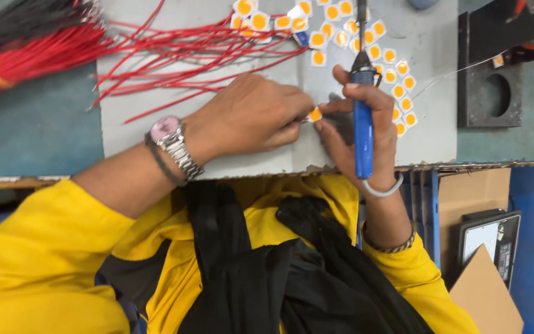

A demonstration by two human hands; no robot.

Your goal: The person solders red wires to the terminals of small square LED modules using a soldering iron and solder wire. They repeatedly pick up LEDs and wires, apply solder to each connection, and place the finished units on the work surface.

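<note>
My left hand (251,114) rests on a grey board (125,133), fingers pinched on a small white square chip with a yellow round centre (315,115). My right hand (366,127) grips a blue-handled soldering iron (362,120), its metal tip pointing away from me; the fingertips of this hand also touch the chip. A silver watch sits on my left wrist. Several thin red wires (186,55) fan over the board just beyond my left hand.
Several more yellow-centred chips (366,46) lie scattered at the board's far right. A thick bundle of red and black wires (20,43) lies far left. A black metal fixture with a round hole (489,93) stands right. Cardboard pieces (483,291) and a flat dark device sit below the bench.
</note>
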